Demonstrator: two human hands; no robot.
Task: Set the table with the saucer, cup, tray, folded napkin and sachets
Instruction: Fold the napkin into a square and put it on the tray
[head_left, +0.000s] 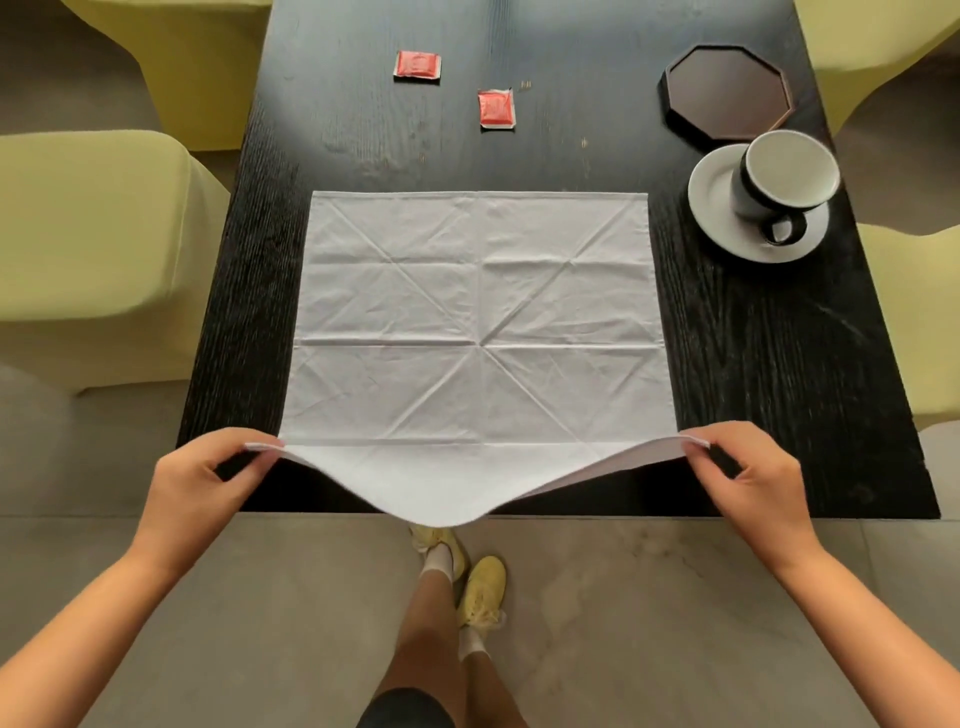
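Observation:
A white creased napkin (478, 317) lies spread flat on the black table (753, 395). My left hand (208, 483) pinches its near left corner and my right hand (748, 478) pinches its near right corner, both lifted slightly; the near edge sags over the table's front edge. A black cup with a white inside (779, 176) stands on a white saucer (711, 208) at the right. Behind it lies a dark octagonal tray (727, 93). Two red sachets (417, 66) (496, 108) lie at the far middle.
Yellow-green chairs stand at the left (88, 249), the far left (197, 67) and the right (924, 322) of the table. Below the table's front edge I see a grey tiled floor (649, 597) and my legs in yellow shoes (483, 587).

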